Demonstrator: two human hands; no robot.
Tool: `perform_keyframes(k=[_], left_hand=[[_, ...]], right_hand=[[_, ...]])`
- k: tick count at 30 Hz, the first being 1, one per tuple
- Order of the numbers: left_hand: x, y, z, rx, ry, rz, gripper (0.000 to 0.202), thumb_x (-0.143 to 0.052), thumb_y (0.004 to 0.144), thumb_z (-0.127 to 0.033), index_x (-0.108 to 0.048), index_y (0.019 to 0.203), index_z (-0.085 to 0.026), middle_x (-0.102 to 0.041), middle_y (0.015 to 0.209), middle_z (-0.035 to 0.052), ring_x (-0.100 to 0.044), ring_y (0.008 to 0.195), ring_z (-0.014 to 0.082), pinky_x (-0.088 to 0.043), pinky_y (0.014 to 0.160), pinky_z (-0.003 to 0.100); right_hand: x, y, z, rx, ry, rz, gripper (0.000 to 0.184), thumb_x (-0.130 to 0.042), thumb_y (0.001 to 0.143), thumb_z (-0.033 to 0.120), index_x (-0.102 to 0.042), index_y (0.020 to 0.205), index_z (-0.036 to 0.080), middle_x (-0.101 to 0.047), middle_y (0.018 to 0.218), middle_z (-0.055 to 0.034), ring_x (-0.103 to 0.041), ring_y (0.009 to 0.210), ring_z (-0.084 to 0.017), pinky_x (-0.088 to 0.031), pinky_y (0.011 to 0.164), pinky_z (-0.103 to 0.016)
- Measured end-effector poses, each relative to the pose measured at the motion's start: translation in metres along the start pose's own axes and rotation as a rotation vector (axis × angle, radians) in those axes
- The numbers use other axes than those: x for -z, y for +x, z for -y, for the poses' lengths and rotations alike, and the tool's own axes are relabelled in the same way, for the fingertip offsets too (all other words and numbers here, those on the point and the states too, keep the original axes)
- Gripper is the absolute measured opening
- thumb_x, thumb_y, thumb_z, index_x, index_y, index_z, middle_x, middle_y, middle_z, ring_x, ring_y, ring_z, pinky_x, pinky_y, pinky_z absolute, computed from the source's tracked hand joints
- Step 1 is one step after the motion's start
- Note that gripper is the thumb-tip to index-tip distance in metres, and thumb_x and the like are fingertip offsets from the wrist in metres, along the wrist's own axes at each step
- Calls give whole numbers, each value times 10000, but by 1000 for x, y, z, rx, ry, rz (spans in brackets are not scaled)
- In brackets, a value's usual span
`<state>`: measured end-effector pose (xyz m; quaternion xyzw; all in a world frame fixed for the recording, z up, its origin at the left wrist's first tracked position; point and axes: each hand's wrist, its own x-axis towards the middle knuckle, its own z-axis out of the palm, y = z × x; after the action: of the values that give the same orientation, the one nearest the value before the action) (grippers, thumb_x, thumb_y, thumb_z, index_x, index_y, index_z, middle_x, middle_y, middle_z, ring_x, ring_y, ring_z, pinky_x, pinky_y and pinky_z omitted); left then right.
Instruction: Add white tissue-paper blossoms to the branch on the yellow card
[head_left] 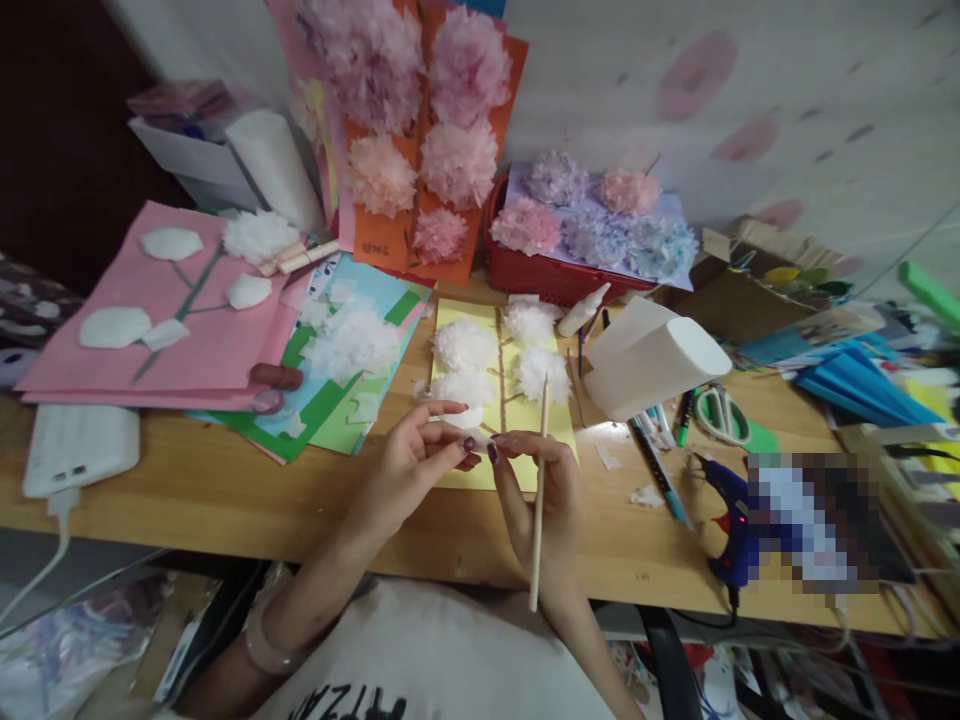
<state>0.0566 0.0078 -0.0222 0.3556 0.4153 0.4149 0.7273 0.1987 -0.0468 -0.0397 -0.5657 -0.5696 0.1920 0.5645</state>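
Stick (537, 540) – w/in R hand (559, 490)

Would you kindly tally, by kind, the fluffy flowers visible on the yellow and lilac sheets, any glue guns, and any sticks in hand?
White flowers on the yellow sheet: 4
Coloured flowers on the lilac sheet: 5
Glue gun: 1
Stick in the right hand: 1
Total: 11

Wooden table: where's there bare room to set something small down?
Bare wood on the table shows near the front edge between the white power bank and left arm, and between the right hand and blue glue gun. It's crowded around the red basket and on the yellow sheet.
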Motion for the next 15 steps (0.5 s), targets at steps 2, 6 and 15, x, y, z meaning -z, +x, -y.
perform_keyframes(k=[2, 6, 15], left_hand=[[-2, -1, -2, 12, -1, 10, 437, -821, 698, -268, -603, 1060, -156, -752, 726, -24, -697, 652, 105, -553, 684, 224], [-1, -3, -3, 41, -5, 21, 441, -829, 680, -255, -612, 1049, -151, -737, 695, -37, -686, 627, 94, -545, 667, 208], [3, -6, 5, 14, -9, 11, 411, -761, 790, -420, -629, 1080, -160, -742, 732, 0, -704, 667, 136, -575, 689, 263]], right_hand=[[1, -1, 0, 43, 27, 30, 281, -620, 890, 42, -579, 1041, 276, -693, 990, 9, -673, 938, -161, -522, 823, -320], [2, -1, 1, 109, 30, 100, 300, -580, 888, 1, -557, 1020, 269, -696, 988, 3, -655, 945, -172, -512, 827, -347], [5, 0, 5, 239, -133, 134, 336, -579, 844, -12, -565, 1030, 268, -725, 999, -14, -619, 995, -203, -523, 851, -371]])
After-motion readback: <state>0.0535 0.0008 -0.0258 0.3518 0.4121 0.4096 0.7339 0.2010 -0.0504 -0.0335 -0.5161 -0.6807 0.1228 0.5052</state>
